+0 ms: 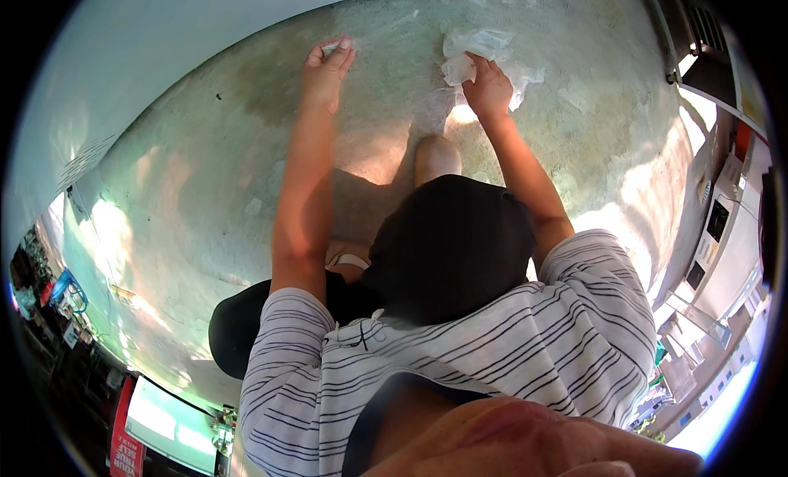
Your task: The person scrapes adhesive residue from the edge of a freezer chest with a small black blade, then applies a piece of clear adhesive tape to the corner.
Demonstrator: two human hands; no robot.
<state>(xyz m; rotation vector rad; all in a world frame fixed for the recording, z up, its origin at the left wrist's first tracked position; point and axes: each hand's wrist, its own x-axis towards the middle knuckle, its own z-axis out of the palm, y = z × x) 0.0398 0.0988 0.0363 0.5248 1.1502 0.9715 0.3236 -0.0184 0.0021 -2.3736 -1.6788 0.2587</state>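
Observation:
My right hand [490, 89] is closed on a crumpled, see-through plastic bag [484, 43], which spreads out around the fingers at the top centre. Part of the bag hangs below the fingertips toward the concrete floor. To the left, my left hand [328, 71] is raised with thumb and fingers pinched together. Something small and pale shows at those fingertips, too small to name. Both arms reach forward past my bent knee [451, 239] in black cloth, and a bare foot or shin shows beyond it.
A pale wall or panel [123, 75] borders the floor [222, 149] on the left. A dark metal frame [698, 34] stands at the far right, with white appliance-like boxes [714, 222] below it. At the lower left are a red sign [127, 432] and a blue object [64, 290].

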